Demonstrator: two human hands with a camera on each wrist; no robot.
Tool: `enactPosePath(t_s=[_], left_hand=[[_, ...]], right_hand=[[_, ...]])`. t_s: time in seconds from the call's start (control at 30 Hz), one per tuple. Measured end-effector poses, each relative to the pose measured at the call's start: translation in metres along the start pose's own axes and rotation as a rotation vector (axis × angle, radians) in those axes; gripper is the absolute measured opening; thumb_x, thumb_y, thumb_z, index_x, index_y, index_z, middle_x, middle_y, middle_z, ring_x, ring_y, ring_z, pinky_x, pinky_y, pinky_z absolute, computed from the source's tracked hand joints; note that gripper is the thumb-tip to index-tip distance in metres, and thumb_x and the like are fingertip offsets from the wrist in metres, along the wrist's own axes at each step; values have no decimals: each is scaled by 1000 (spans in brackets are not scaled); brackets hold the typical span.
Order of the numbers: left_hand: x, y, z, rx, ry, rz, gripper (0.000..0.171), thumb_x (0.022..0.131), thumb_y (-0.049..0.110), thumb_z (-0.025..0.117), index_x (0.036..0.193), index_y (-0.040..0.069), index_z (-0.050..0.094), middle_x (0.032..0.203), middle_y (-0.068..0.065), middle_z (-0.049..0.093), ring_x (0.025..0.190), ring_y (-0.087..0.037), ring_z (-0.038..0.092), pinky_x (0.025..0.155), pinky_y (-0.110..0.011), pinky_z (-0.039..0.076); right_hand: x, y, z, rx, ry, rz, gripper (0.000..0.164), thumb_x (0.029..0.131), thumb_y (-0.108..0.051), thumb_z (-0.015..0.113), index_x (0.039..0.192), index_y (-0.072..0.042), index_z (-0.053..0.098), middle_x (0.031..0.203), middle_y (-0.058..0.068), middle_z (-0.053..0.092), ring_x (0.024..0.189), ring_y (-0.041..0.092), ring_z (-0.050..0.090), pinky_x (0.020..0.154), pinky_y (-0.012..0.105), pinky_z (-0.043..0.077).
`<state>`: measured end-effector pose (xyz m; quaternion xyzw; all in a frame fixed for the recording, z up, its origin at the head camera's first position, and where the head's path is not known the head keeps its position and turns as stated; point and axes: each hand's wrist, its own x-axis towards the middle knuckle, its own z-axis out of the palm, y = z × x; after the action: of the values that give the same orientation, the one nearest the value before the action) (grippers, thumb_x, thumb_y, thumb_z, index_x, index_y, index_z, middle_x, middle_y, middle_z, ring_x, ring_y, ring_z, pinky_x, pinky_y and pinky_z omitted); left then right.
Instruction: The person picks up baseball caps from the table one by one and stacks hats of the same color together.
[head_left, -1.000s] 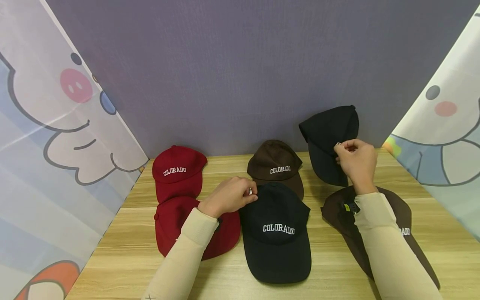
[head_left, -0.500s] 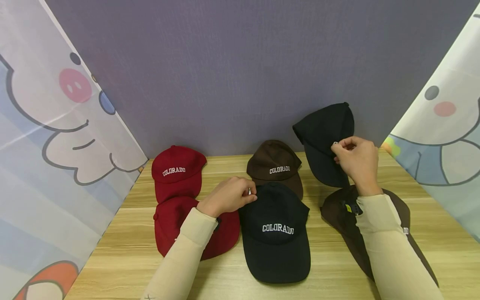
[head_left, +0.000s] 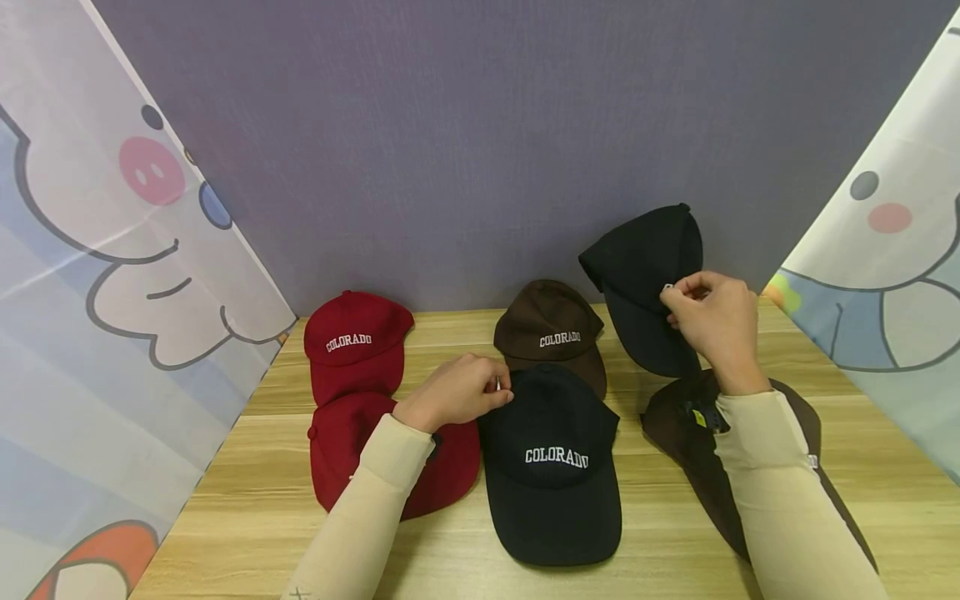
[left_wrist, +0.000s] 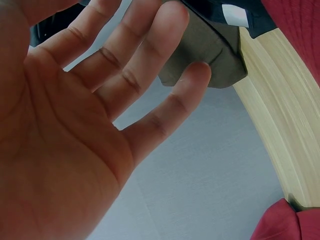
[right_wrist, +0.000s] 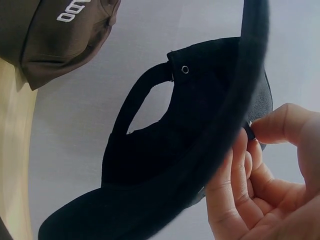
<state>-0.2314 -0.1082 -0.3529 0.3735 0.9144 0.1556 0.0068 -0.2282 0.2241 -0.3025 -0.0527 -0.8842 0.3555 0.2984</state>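
Left sleeve (head_left: 363, 500) and right sleeve (head_left: 772, 492): long, pale beige, cuffed.
Behind the left hand (head_left: 456, 390): dark wrist unit (head_left: 435, 446); farther back, dark cross-shaped mark (head_left: 301, 594). Behind the right hand (head_left: 716, 328): second dark unit (head_left: 717, 417) bearing a yellow-green patch (head_left: 700, 418).

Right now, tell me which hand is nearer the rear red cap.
Left: the left hand is in front and rightward of the rear red cap; the right hand is farther, past the rear brown cap, pinching a raised black cap.
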Motion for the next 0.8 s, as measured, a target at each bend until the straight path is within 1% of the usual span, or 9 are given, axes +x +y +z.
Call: enactPosePath(t_s=[0.17,0.33,0.53,0.6,0.67,0.8], left_hand=[[-1,-3,0,-11,-28,3,6,87,33,58,88,28,57,64,12,50,60,-6,48,57,-24,38],[-3,-5,-1,-47,-74,2,5,85,32,59,87,27,57,64,11,52,62,-7,49,60,-24,39],[-6,-6,-4,-85,-126,-30,11,81,26,61,91,24,57,74,11,55,68,-7,52,65,-24,40],[-7,-6,-5,-93,-133,-40,13,80,23,61,93,23,57,76,10,54,70,-7,52,66,-24,40],[-7,-7,-5,-82,-129,-50,16,81,22,60,97,21,57,75,11,54,71,-8,52,67,-24,40],[-6,-8,-4,-38,-109,-77,18,83,23,59,101,20,57,72,12,52,71,-8,51,68,-24,39]], right_hand=[[-1,-4,-3,-3,-20,-2,24,83,-34,55,81,-11,61,71,3,61,54,10,57,49,30,42],[-2,-8,-7,-2,-45,0,23,82,-33,55,81,-11,61,69,3,61,54,10,58,50,30,42],[-5,-14,-10,-5,-72,-2,23,82,-34,55,82,-11,61,69,2,61,55,11,58,52,30,43],[-6,-16,-11,-12,-69,-14,22,82,-33,55,81,-12,61,68,2,61,55,11,58,51,30,42],[-7,-18,-12,-19,-64,-28,21,82,-33,56,81,-12,61,67,1,60,54,11,58,51,30,42],[-9,-22,-14,-24,-64,-45,21,82,-33,56,81,-13,61,66,1,60,55,11,58,50,31,42]])
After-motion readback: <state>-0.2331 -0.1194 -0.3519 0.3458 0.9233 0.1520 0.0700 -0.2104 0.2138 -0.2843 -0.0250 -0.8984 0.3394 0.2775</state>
